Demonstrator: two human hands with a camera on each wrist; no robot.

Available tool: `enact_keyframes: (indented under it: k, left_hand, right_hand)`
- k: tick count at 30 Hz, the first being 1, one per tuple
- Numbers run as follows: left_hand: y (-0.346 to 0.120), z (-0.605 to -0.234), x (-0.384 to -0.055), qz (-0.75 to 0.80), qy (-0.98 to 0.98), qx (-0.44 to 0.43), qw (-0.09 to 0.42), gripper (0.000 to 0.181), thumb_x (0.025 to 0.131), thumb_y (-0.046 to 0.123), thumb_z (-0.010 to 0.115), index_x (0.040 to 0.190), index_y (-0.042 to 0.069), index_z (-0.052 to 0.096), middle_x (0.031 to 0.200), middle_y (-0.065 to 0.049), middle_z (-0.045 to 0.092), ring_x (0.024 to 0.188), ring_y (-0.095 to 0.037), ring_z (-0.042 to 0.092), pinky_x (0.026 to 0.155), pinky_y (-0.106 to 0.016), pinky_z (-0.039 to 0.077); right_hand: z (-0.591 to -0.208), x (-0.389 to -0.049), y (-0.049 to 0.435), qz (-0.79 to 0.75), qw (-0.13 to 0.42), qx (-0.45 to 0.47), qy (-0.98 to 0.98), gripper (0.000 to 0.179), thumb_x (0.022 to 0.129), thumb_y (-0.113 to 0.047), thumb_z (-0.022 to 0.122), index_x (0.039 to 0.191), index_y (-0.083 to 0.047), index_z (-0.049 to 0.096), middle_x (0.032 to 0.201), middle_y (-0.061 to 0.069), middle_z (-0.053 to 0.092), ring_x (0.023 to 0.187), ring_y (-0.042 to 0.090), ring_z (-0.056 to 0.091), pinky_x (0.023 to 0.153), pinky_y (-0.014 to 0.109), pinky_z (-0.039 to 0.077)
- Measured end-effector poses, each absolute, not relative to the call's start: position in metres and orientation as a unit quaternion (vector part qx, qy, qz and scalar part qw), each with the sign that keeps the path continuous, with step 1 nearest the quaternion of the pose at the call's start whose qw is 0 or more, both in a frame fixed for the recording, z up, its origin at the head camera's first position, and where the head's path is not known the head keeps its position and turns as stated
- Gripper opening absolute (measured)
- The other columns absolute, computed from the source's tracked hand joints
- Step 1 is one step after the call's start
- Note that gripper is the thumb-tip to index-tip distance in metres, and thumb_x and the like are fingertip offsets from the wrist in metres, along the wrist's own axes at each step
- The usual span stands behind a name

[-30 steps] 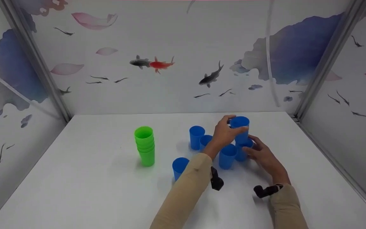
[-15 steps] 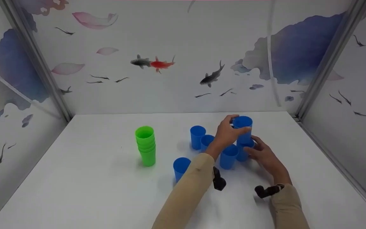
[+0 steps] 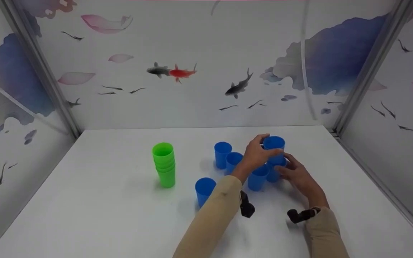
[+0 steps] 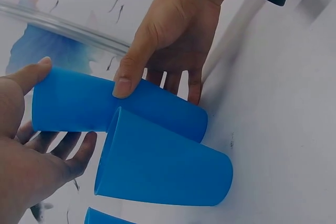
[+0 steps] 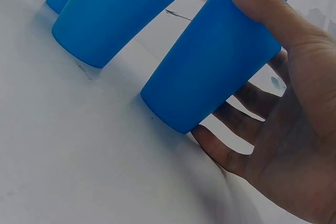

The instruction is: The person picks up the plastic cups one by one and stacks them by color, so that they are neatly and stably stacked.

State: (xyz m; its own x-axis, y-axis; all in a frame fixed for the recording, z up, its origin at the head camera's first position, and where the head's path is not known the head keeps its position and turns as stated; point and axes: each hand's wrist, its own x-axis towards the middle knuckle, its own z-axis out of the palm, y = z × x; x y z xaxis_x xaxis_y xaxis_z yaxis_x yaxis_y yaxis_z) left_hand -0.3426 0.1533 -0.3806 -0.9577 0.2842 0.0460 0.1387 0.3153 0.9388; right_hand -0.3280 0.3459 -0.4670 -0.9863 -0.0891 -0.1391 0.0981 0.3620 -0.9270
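My left hand (image 3: 256,154) grips an upper blue cup (image 3: 274,143) near its rim, thumb on one side and fingers on the other. This cup is partly lowered into another blue cup (image 5: 210,61), which stands upright on the table. Around the lower cup curls my right hand (image 3: 301,179), its thumb pressed on the near side in the right wrist view. Close beside them stands a separate blue cup (image 4: 168,161), touching or nearly touching the held pair. The join between the two held cups is mostly hidden by the fingers.
Two blue cups stand further left, one at the back (image 3: 222,154) and one (image 3: 233,162) partly behind my left forearm. Nearer stands another blue cup (image 3: 203,191), partly covered by the sleeve. A stack of green cups (image 3: 164,166) is on the white table (image 3: 95,200), left of them.
My left hand first shifted slightly right and has since lowered the upper blue cup deeper into the lower one. The right hand keeps its hold; the other cups have not moved.
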Motion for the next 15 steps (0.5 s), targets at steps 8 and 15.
enact_keyframes:
  k: [8, 15]
  left_hand:
    - [0.147, -0.381, -0.340, 0.581, 0.796, 0.157, 0.070, 0.063, 0.093, 0.030, 0.072, 0.149, 0.020, 0.044, 0.148, -0.004, 0.055, 0.136, -0.023, 0.054, 0.109, -0.042, 0.050]
    - [0.134, -0.376, -0.338, 0.567, 0.804, 0.167, 0.066, 0.060, 0.096, 0.033, 0.068, 0.149, 0.021, 0.044, 0.147, -0.003, 0.056, 0.135, -0.022, 0.055, 0.109, -0.040, 0.050]
  right_hand:
    - [-0.466, -0.329, 0.345, -0.578, 0.076, -0.010, 0.813, 0.104, 0.088, -0.057, 0.068, 0.163, -0.024, 0.004, 0.167, 0.019, 0.016, 0.151, 0.043, 0.027, 0.119, 0.057, 0.033]
    - [-0.469, -0.330, 0.347, -0.581, 0.073, -0.013, 0.811, 0.104, 0.088, -0.057, 0.068, 0.163, -0.023, 0.004, 0.168, 0.019, 0.016, 0.151, 0.043, 0.026, 0.119, 0.058, 0.033]
